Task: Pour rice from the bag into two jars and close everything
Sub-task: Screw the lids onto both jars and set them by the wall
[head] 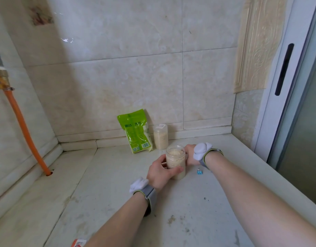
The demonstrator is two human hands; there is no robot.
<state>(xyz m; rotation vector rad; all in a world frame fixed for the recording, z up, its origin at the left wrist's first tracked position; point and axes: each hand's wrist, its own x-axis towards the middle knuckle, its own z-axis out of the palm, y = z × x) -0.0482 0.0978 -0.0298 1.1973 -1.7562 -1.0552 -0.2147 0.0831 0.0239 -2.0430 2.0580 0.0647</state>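
A clear jar [175, 160] full of rice stands on the pale counter, near the middle. My left hand [161, 172] grips its left side, thumb across the front. My right hand [190, 155] holds its right side near the top, fingers hidden behind the jar. Whether a lid sits on this jar is unclear. A second jar [160, 137] with rice and a white lid on top stands behind it by the wall. The green rice bag [136, 131] leans upright against the wall, just left of that jar.
A small blue binder clip [199, 171] lies on the counter [118, 202] right of the held jar. An orange hose [27, 132] runs down the left wall into the counter. A sliding door frame [285, 68] stands at the right. An orange-and-white scrap [78, 243] lies at the bottom edge.
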